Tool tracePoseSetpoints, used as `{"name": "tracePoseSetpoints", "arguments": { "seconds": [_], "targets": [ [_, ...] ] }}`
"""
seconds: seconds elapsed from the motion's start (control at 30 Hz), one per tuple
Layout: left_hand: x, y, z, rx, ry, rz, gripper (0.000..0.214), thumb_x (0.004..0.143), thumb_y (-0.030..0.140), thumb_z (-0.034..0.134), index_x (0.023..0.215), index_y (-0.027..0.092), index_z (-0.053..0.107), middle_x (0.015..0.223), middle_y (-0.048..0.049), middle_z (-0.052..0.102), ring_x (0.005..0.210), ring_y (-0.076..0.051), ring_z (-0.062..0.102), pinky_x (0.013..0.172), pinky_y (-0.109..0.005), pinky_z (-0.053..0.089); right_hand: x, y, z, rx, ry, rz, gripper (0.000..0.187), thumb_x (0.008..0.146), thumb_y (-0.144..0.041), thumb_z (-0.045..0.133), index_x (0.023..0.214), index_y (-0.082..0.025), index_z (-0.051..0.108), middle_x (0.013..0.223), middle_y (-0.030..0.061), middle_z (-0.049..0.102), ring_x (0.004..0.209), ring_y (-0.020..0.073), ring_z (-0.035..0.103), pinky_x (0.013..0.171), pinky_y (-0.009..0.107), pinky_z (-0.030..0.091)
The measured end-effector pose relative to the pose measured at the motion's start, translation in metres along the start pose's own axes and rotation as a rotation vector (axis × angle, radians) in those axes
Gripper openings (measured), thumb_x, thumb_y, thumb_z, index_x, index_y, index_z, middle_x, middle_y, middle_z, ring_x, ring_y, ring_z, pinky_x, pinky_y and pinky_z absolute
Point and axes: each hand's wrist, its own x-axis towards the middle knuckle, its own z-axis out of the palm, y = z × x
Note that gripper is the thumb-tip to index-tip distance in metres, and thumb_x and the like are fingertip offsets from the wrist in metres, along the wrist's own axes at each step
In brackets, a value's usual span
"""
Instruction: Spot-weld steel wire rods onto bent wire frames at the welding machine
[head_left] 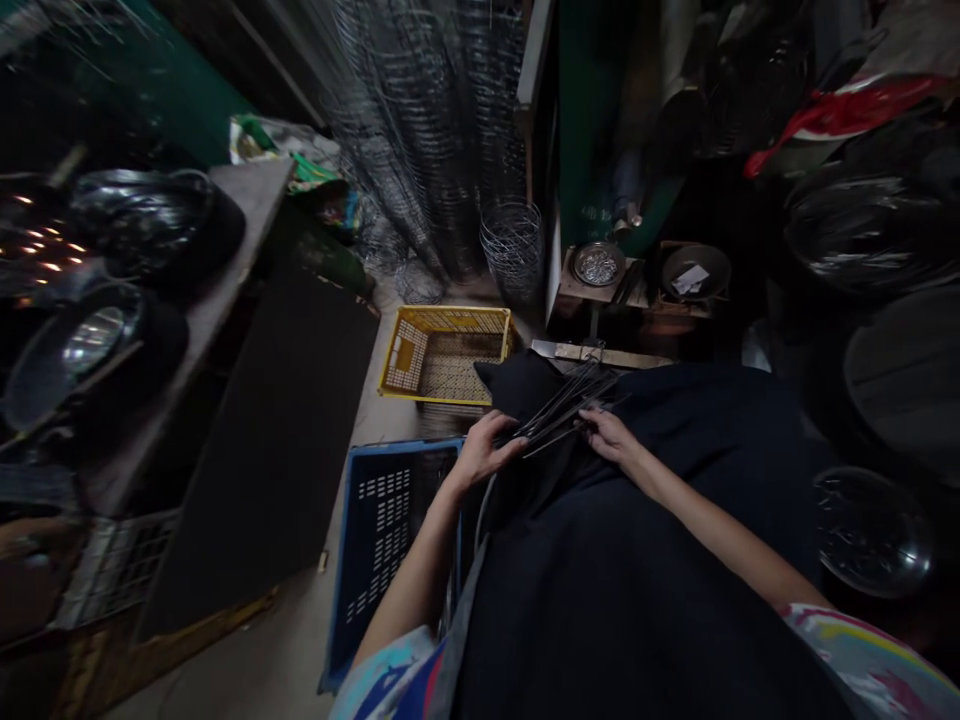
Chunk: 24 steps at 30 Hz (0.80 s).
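Note:
A loose bundle of thin metal wires lies over the dark apron on my lap. My left hand is closed around the bundle's left end, with the thumb stretched along the wires. Toward the right side, my right hand pinches at wire ends with thumb and fingertips; how many wires it grips is too dark to tell. The wires slant from lower left to upper right between the two hands.
Left of my lap stands a blue plastic crate, and ahead of it a yellow crate. Tall stacks of wire baskets rise behind. A bowl of small metal pieces sits on a bench. A dark panel leans at left.

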Motion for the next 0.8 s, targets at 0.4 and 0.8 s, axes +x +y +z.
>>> {"name": "tracePoseSetpoints", "arguments": {
  "seconds": [0.4,0.8],
  "targets": [
    [-0.009,0.007,0.002,0.002,-0.174,-0.062,0.033,0.092,0.049,0.052,0.086,0.017,0.062,0.084,-0.0037,0.064,0.079,-0.017,0.058,0.074,-0.028,0.044,-0.009,-0.004,-0.022,0.109,0.015,0.056,0.011,0.087,-0.021,0.069,0.079,-0.018,0.061,0.069,0.0009,0.071,0.053,0.0120,0.065,0.044,0.018,0.050],
    [-0.010,0.025,0.026,0.721,-0.113,-0.076,0.011,0.089,0.028,0.054,0.087,0.020,0.060,0.093,-0.0093,0.065,0.086,-0.023,0.059,0.060,-0.029,0.038,0.030,-0.015,0.002,0.157,0.130,-0.047,0.013,0.086,-0.008,0.062,0.076,-0.016,0.059,0.058,-0.0011,0.068,0.044,0.0123,0.061,0.046,0.022,0.055]
  ]
}}
